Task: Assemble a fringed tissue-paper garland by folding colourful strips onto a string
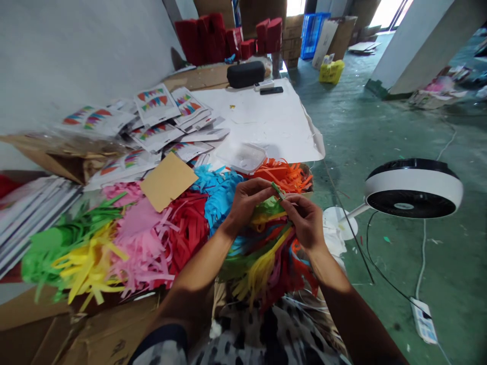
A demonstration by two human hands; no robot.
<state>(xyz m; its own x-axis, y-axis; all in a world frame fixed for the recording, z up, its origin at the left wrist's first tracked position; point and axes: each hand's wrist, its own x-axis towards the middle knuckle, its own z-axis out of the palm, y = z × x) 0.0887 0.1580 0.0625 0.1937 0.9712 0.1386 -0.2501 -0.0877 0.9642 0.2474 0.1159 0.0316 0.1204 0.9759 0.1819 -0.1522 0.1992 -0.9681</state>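
Note:
My left hand (246, 202) and my right hand (305, 218) meet in the middle, fingertips pinched on the rolled or folded top of a green paper tassel (277, 189). A small whitish bit shows between the fingers; its kind is unclear. Below my hands, a multicoloured bunch of tassels (262, 268) in yellow, green, pink, red and orange hangs over my lap. Blue fringed paper (218, 190) lies just beyond my left hand, and orange fringed paper (285, 175) behind both hands. Red (188, 228), pink (142, 238), yellow (89, 263) and green fringed paper (57, 248) spread to the left.
A tan card (168, 181) lies on the fringed piles. Beyond are a clear plastic tray (241, 156), printed packets (155, 104) and a black case (245, 74) on the white-covered table (262, 119). A fan (414, 187) and a power strip (423, 320) stand at right.

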